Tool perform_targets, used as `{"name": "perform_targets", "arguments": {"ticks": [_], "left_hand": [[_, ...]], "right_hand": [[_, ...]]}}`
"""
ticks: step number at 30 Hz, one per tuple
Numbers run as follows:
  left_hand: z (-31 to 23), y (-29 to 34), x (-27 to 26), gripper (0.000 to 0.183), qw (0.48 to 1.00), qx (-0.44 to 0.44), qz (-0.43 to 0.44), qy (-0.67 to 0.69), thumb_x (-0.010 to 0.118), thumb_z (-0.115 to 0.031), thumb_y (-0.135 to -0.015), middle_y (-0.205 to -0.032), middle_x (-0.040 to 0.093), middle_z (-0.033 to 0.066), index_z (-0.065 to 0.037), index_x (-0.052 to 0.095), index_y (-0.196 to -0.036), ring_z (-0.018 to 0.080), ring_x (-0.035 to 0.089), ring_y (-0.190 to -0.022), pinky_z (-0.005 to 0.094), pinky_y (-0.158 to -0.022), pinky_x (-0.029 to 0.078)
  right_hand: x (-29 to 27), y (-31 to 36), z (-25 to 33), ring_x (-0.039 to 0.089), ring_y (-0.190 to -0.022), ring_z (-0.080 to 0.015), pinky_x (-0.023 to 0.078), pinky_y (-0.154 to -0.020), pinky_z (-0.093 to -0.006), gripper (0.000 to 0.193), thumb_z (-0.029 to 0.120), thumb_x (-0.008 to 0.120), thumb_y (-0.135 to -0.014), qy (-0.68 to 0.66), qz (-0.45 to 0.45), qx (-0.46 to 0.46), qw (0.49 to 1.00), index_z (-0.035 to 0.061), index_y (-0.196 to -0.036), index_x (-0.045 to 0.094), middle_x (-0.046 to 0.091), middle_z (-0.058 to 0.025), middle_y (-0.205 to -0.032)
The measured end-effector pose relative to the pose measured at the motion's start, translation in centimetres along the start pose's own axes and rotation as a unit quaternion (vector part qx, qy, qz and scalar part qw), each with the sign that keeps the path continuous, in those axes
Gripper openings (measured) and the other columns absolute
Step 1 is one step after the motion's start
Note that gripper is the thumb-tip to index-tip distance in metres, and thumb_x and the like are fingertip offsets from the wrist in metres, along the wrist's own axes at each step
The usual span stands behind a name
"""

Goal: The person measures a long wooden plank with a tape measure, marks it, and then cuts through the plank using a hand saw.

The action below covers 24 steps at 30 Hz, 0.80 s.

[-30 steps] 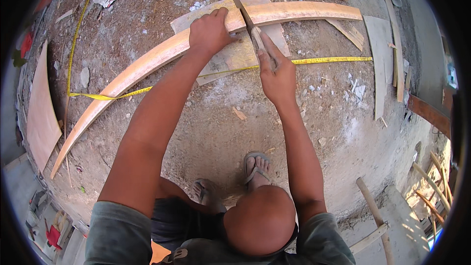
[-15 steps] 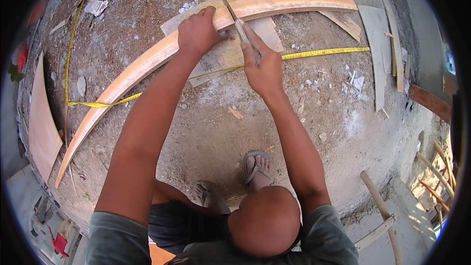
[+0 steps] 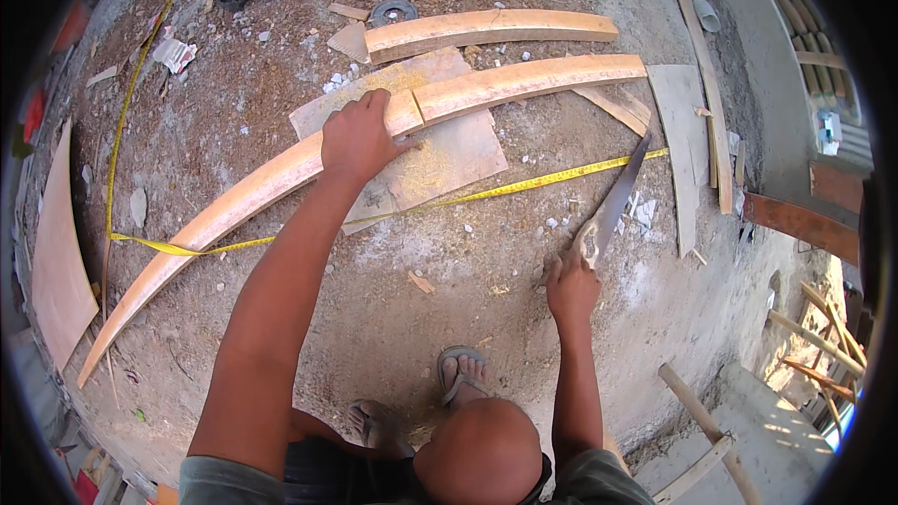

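Note:
A long, pale wooden plank (image 3: 257, 180) lies across the ground, bent in this view. My left hand (image 3: 358, 136) is closed over it near the middle, thumb on the near side. Just right of that hand, a dark saw cut crosses the wood; how deep it goes I cannot tell. Under the plank is a flat board (image 3: 458, 154) with sawdust on it. My right hand (image 3: 572, 288) grips the handle of a handsaw (image 3: 619, 198), held off to the right, apart from the plank, its blade pointing away from me.
A yellow measuring tape (image 3: 538, 186) runs over the ground beneath the plank. Beyond lies a shorter wooden piece (image 3: 491, 30). Thin boards (image 3: 675, 150) lie at right, a curved panel (image 3: 65, 262) at left. Sticks (image 3: 711, 430) stand near a concrete ledge at lower right.
The saw has come out of the cut, and my right hand has carried it right and nearer to me. My left hand stays on the plank. The view has shifted, showing more ground beyond.

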<state>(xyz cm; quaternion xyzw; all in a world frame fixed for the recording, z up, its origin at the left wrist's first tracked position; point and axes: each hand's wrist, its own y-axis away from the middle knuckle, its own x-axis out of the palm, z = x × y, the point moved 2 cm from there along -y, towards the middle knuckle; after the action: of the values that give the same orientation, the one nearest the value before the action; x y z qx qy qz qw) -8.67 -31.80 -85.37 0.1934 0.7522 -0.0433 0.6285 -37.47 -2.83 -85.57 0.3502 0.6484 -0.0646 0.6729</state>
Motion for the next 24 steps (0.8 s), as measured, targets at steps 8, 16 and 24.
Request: {"name": "perform_targets", "arguments": {"ticks": [8, 16, 24], "left_hand": [[0.0, -0.1, -0.2, 0.075, 1.000, -0.009, 0.027, 0.005, 0.087, -0.051, -0.071, -0.120, 0.067, 0.0080, -0.011, 0.058, -0.126, 0.0284, 0.069, -0.104, 0.0427, -0.088, 0.056], [0.6, -0.2, -0.5, 0.075, 1.000, -0.006, 0.016, 0.019, 0.086, -0.053, -0.071, -0.116, 0.067, 0.0073, -0.012, 0.056, -0.126, 0.0265, 0.067, -0.105, 0.0415, -0.092, 0.054], [1.4, -0.1, 0.4, 0.075, 1.000, 0.008, 0.011, 0.007, 0.083, -0.057, -0.074, -0.118, 0.066, 0.0058, -0.012, 0.055, -0.127, 0.0248, 0.066, -0.108, 0.0406, -0.093, 0.053]], "right_hand": [[-12.0, -22.6, 14.8, 0.067, -0.104, -0.0350, 0.054, -0.088, -0.0481, 0.033, 0.016, 0.069, -0.086, -0.092, -0.259, -0.253, 0.928, 0.0092, -0.118, 0.073, 0.070, -0.0139, -0.114], [-12.7, -37.3, 20.4, 0.054, -0.134, -0.0303, 0.048, -0.107, -0.0518, 0.069, 0.014, 0.078, -0.079, 0.104, -0.135, -0.275, 0.946, 0.0172, -0.144, 0.055, 0.061, -0.0078, -0.138], [-17.6, -36.5, 18.1, 0.058, -0.124, -0.0325, 0.054, -0.100, -0.0458, 0.064, -0.001, 0.077, -0.073, 0.094, -0.158, -0.369, 0.911, 0.0168, -0.132, 0.064, 0.063, -0.0063, -0.131]]}}
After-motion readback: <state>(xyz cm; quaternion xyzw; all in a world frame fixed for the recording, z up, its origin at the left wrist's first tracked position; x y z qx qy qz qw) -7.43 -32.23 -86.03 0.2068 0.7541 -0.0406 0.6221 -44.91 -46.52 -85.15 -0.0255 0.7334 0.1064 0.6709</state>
